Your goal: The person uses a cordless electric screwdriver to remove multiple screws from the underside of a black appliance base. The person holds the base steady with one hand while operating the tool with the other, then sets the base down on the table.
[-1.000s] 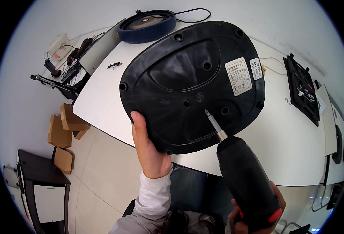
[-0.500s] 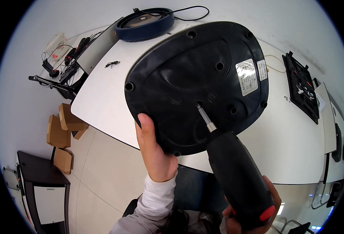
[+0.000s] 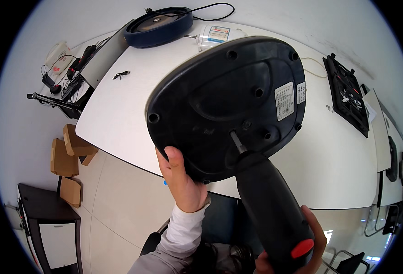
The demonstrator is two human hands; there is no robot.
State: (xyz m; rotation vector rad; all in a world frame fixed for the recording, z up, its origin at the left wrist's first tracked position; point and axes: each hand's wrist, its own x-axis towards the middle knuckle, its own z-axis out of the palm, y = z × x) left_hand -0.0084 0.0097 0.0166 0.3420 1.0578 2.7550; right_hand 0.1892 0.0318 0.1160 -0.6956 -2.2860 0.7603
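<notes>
Cabinetry with a dark top (image 3: pixel 46 201) stood at the lower left, and beside it several brown cardboard boxes (image 3: pixel 64 157) sat near the corner of a white table (image 3: pixel 119 114). On the table, toward the left, lay a short black cable (image 3: pixel 120 75). Farther back rested a dark blue round part (image 3: pixel 158 39), with a black cord (image 3: pixel 224 3) running over its top and looping out to its right. Close by, a white cylinder (image 3: pixel 205 39) with a metal shaft lay partly hidden behind the black base.

The left hand (image 3: pixel 183 189) came up in a white sleeve and gripped the black base (image 3: pixel 229 100) by its lower left edge, thumb on the near face, the other fingers mostly hidden. The base was held up above the table, tilted, its underside toward the viewer, with round sockets and a pale label (image 3: pixel 284 101) near its right edge. The bit (image 3: pixel 238 142) of a black power screwdriver (image 3: pixel 270 205) met a hole near the base's middle; how deep it went I couldn't tell. The right hand (image 3: pixel 315 237) was wrapped round the screwdriver's lower end, beside a red patch (image 3: pixel 302 249). Farther right were small metal pieces (image 3: pixel 329 108) and an open black tool case (image 3: pixel 347 96)
</notes>
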